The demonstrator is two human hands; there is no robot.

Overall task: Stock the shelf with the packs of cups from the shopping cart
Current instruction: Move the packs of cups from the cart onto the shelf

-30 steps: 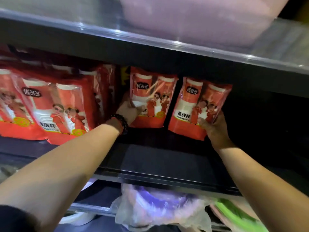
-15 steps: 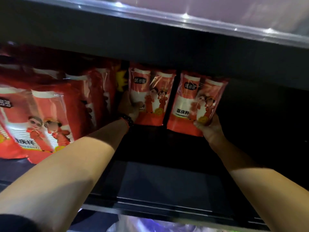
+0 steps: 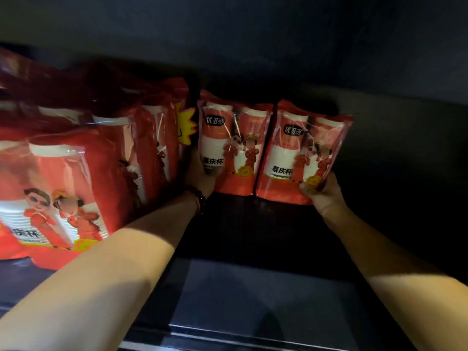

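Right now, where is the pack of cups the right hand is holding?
The red plastic pack of cups stands at the shelf's back, right of centre, touching a matching pack on its left; the right hand grips its lower right corner.

Since a second ago both arms have reached deeper into the shelf [image 3: 253, 287], and the two packs now stand further back. The right pack [image 3: 301, 153], held by the right hand [image 3: 323, 191], has closed up against the left pack [image 3: 231, 145], so the gap between them is gone. The view has moved in: the upper shelf and the bags below have dropped out of sight.
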